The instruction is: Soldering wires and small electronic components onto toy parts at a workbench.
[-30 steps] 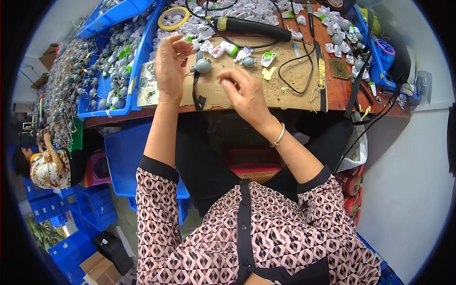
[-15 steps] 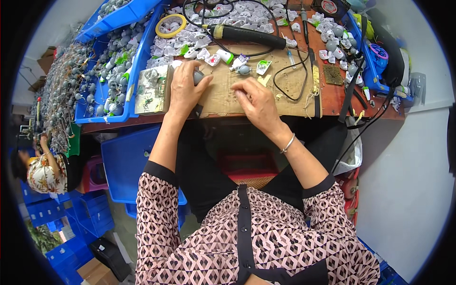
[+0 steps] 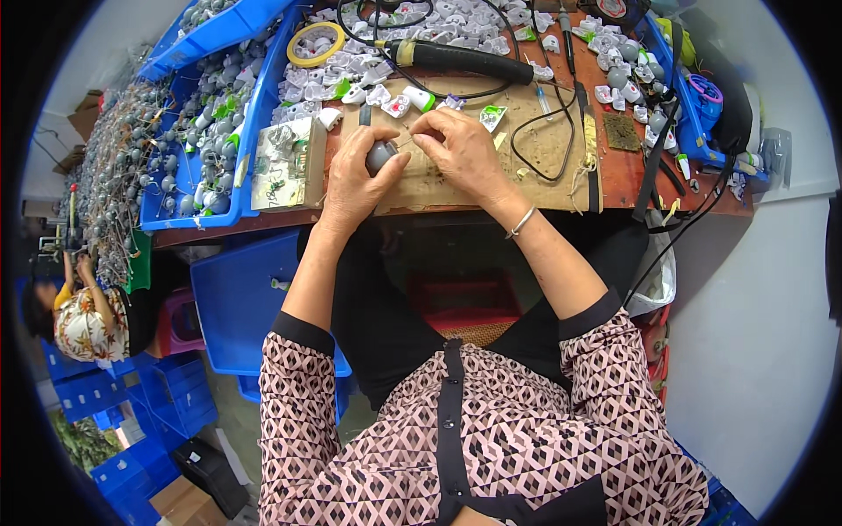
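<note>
The left hand [image 3: 355, 182] is gripping a grey ball [image 3: 381, 159] between thumb and curled fingers, over the cardboard [image 3: 425, 190]. The ball is sitting just left of the right hand [image 3: 467, 159], showing no clear long axis. The right thumb and fingertips are bending close together; whether they are pinching anything, I cannot tell. Farther off, white shells [image 3: 314, 82] are lying heaped on the surface [image 3: 618, 180].

Limits of visibility
Left hand [image 3: 356, 182] partly covers grey ball [image 3: 381, 157]; pinch of right hand [image 3: 465, 158] too small to resolve.
</note>
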`<state>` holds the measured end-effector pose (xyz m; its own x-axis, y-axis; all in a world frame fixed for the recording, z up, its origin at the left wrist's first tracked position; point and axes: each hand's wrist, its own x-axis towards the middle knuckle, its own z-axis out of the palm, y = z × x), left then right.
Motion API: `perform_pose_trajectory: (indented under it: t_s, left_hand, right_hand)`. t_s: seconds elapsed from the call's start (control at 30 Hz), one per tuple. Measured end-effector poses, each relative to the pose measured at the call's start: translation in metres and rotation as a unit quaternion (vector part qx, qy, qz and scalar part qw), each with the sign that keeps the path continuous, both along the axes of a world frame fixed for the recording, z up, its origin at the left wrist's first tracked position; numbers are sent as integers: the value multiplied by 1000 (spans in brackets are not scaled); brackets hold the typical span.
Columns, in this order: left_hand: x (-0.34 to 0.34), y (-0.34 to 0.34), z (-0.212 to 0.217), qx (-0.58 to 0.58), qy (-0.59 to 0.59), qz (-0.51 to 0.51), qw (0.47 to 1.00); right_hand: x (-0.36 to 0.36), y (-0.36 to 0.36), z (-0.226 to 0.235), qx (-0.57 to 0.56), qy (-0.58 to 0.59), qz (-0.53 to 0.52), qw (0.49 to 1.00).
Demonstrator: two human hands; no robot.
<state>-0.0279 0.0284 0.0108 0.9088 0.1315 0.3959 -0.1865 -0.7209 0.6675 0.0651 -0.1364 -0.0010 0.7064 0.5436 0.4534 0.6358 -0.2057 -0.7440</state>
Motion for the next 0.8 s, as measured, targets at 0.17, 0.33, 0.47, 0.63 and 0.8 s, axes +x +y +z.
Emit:
perform_pose_trajectory:
  t_s: [0.17,0.33,0.47,0.63,0.8]
  left_hand:
    - [1,0,0,-40,4,7,999]
    - [1,1,1,-62,21,18,998]
    - [1,0,-2,-56,17,15,998]
    - [5,3,0,-26,-2,-20,999]
    - [11,-4,0,-5,3,-7,1000]
  right_hand:
    - [1,-4,6,13,68,41,997]
    - [2,-7,7,-10,53,24,998]
    - [3,-6,6,-17,37,26,999]
    - [0,1,2,-9,15,19,1000]
    - [-5,6,6,-11,4,17,1000]
